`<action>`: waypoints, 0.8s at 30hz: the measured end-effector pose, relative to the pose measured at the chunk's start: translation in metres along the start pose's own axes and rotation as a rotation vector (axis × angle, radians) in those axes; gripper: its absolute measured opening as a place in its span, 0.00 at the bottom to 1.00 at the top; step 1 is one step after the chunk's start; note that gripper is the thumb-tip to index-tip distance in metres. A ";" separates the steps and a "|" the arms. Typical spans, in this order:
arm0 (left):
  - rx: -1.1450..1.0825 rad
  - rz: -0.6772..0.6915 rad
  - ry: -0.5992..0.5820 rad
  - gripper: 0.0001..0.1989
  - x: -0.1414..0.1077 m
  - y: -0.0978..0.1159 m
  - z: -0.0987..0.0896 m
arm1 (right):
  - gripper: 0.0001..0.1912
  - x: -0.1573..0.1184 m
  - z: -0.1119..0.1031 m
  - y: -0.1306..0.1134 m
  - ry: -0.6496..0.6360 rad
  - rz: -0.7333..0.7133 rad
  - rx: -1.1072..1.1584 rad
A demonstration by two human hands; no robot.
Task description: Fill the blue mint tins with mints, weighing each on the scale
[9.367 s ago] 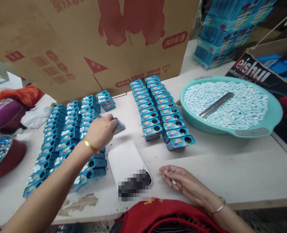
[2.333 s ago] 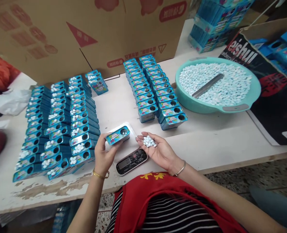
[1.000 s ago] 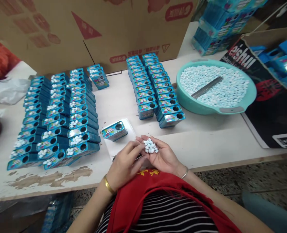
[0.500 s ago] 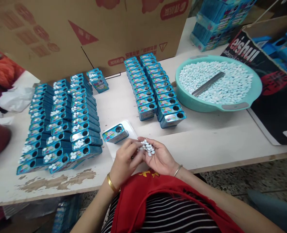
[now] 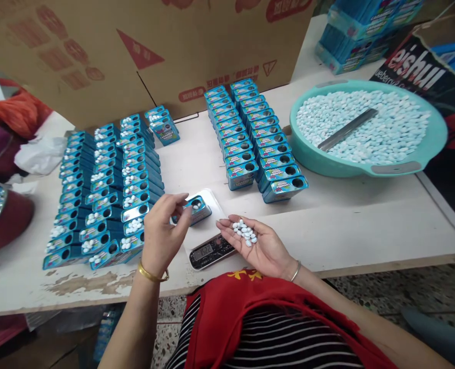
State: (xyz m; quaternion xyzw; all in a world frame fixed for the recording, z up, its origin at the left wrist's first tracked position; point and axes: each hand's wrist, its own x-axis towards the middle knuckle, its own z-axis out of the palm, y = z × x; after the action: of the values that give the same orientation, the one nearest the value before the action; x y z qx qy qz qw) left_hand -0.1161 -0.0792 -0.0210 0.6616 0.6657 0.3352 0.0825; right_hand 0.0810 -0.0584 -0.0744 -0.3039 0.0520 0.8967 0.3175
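My right hand (image 5: pixel 264 246) is cupped palm up, and a small heap of pale blue-white candies (image 5: pixel 245 233) lies in it. Over on the left, my left hand (image 5: pixel 164 228) hovers with fingers bent and the thumb apart; I see nothing held in it. Its fingertips are at a blue candy tin (image 5: pixel 200 214), partly covering it. A few candies show at that tin's round opening. The tin lies on the white plate of a digital scale (image 5: pixel 216 207), whose lit display (image 5: pixel 203 252) faces me.
Rows of blue tins (image 5: pixel 135 184) topped with candies stand at left. Two more rows of tins (image 5: pixel 241 174) are at centre. A turquoise basin (image 5: pixel 327 164) of candies holds a metal strip (image 5: pixel 348 129). A cardboard box (image 5: pixel 108 92) stands behind; a red container (image 5: pixel 16 220) is far left.
My left hand has moved left from my right palm to the tin on the scale. Candies now show in that tin's opening, and the scale's display has come into sight.
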 end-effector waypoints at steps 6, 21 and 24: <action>-0.263 -0.196 0.323 0.08 -0.006 -0.002 -0.025 | 0.11 -0.005 -0.007 -0.011 0.042 -0.034 0.014; -0.288 -0.283 0.560 0.07 -0.026 -0.011 -0.044 | 0.12 -0.021 -0.028 -0.022 0.184 -0.125 -0.021; -0.297 -0.292 0.547 0.08 -0.028 -0.013 -0.042 | 0.12 -0.022 -0.027 -0.019 0.191 -0.117 -0.031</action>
State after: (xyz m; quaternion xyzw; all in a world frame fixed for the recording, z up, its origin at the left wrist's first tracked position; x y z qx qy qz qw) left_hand -0.1469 -0.1179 -0.0058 0.4256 0.6948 0.5781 0.0438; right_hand 0.1195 -0.0631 -0.0817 -0.3953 0.0504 0.8443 0.3581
